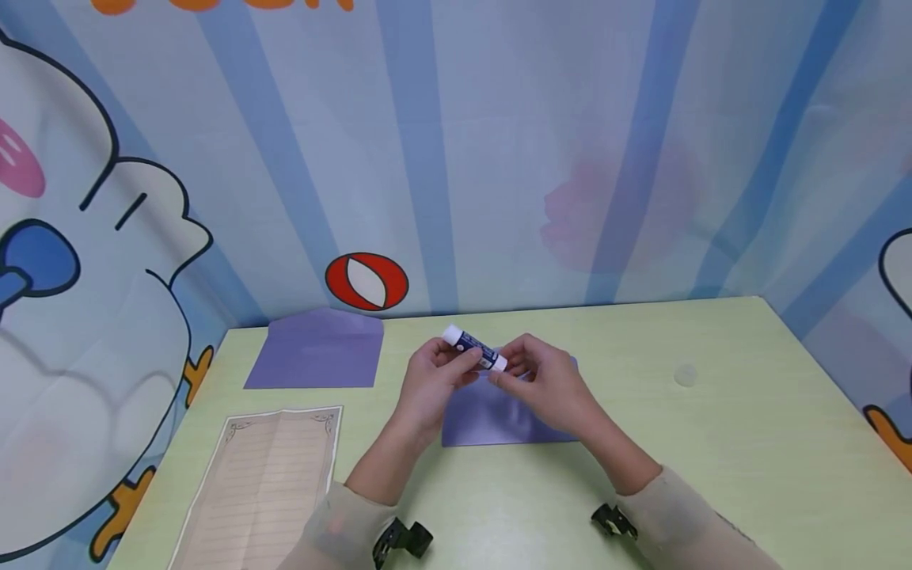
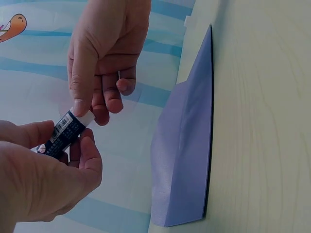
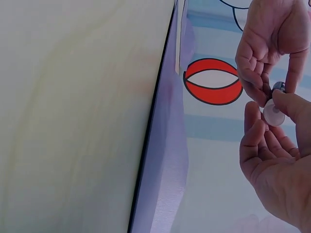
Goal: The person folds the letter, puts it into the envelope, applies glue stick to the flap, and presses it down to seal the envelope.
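Note:
A glue stick [image 1: 475,348] with a dark blue printed label and white ends is held slanted in the air, over a purple envelope [image 1: 499,412]. My left hand [image 1: 435,380] grips its body between thumb and fingers. At the lower white end, my right hand [image 1: 545,380] pinches with thumb and forefinger, its other fingers loosely curled. The right wrist view shows that round white end [image 3: 273,114] beside the right thumb. In the left wrist view, the right thumb lies on the white end of the glue stick [image 2: 63,133], and the envelope [image 2: 184,145] stands out behind.
Another purple envelope [image 1: 321,356] lies at the back left with its flap up. Lined letter paper [image 1: 271,475] with a decorated border is in front of it. A small translucent disc [image 1: 685,375] lies on the table [image 1: 748,443] at right. A printed backdrop [image 1: 499,158] stands behind.

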A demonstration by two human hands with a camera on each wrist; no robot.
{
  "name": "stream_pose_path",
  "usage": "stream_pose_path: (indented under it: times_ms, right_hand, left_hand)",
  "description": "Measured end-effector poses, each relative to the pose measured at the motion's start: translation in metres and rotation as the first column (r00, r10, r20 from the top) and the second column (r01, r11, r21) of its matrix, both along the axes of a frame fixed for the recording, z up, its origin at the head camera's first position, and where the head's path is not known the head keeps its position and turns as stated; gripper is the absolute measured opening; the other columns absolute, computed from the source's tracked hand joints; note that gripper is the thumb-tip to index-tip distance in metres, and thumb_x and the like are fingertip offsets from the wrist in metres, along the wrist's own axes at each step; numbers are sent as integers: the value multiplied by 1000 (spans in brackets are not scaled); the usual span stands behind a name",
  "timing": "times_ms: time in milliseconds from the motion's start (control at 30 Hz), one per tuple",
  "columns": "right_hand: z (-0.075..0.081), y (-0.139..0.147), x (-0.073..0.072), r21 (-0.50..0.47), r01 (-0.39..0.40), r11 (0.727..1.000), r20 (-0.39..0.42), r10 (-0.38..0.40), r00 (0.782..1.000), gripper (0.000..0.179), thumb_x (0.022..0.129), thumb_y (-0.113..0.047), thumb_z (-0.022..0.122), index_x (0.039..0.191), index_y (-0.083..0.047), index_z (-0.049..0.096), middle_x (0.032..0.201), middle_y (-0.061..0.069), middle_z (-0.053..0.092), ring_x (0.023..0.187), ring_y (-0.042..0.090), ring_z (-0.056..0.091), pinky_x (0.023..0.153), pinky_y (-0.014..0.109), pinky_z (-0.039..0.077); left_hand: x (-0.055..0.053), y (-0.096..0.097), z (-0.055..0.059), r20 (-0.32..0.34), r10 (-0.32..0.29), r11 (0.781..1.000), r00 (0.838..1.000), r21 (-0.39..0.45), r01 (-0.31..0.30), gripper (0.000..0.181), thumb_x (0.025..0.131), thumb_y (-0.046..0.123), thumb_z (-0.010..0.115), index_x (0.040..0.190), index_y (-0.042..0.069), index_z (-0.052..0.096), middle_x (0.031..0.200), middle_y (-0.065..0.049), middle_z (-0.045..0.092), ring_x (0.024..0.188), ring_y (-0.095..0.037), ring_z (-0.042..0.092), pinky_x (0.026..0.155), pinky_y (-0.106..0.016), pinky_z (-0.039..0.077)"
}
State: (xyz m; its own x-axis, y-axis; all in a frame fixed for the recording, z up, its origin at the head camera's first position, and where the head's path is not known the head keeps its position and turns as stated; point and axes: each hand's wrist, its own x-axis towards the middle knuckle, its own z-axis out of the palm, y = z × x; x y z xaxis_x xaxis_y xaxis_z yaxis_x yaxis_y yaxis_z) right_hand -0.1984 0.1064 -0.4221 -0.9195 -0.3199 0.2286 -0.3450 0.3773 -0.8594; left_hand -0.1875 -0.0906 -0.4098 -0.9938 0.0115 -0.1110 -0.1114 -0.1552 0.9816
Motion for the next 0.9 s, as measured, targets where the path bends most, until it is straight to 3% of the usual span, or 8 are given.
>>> stream_pose_path:
  times_ms: [167,300,367,467,567,700,800,900]
  right_hand:
    - [-5,3,-4,-100,-51,994,112,62,992,26,98,-23,80,115,-6,71,96,10,77,85,27,74,76,37,61]
    - [-6,7,-7,-217,-95,972,313,161,936,31,104,-28,71,117,0,70,103,23,75,88,34,72,81,43,61]
    - [-7,7,-7,-251,-94,963,363,184,913,32,106,-28,68,119,2,69,106,25,74,89,33,71,81,44,60]
    - [-8,5,-4,-218,-101,971,274,160,948,34,105,-25,70,126,0,64,108,20,74,88,28,73,79,40,61]
    - [-8,0,0,-126,-76,989,50,83,995,39,99,-20,78,130,-3,60,105,12,75,87,21,74,74,34,60]
    - [-6,-5,4,-64,-3,998,-160,-7,987,32,95,-15,83,119,-7,64,101,2,75,83,15,72,68,29,58]
    - [-6,-4,3,-103,-15,995,-137,1,991,23,96,-13,81,114,-7,68,98,3,76,81,21,73,68,30,59]
    - [-7,0,-1,-204,-61,977,30,69,997,21,100,-15,77,116,-4,70,100,15,77,83,31,75,72,37,61]
  left_hand:
    - [1,0,1,-7,-14,1000,1000,2,14,34,101,15,76,127,0,62,121,-15,72,104,-21,71,94,-33,59]
    - [1,0,0,-22,-38,999,999,-5,38,36,101,15,75,130,-1,62,123,-15,71,106,-22,69,95,-34,59]
    - [1,0,-1,-24,-43,999,999,-8,43,36,101,16,75,131,-1,62,123,-16,71,106,-23,69,96,-34,59]
    - [0,-1,-3,-28,-37,999,999,-11,37,37,102,17,75,131,-1,61,124,-16,71,107,-23,69,97,-35,58]
    - [0,-1,-3,-32,-23,1000,999,-16,23,38,101,18,75,131,0,61,124,-15,70,109,-23,69,98,-36,58]
    - [1,0,-1,-40,-15,1000,999,-14,14,37,101,18,76,129,0,61,123,-15,71,108,-23,70,96,-35,59]
    - [1,1,0,-45,-17,1000,999,-12,16,35,101,17,76,128,0,61,121,-15,71,106,-23,70,95,-34,59]
    - [1,1,1,-51,-23,1000,998,-11,22,34,101,15,75,128,-1,62,121,-15,71,106,-22,70,95,-34,59]
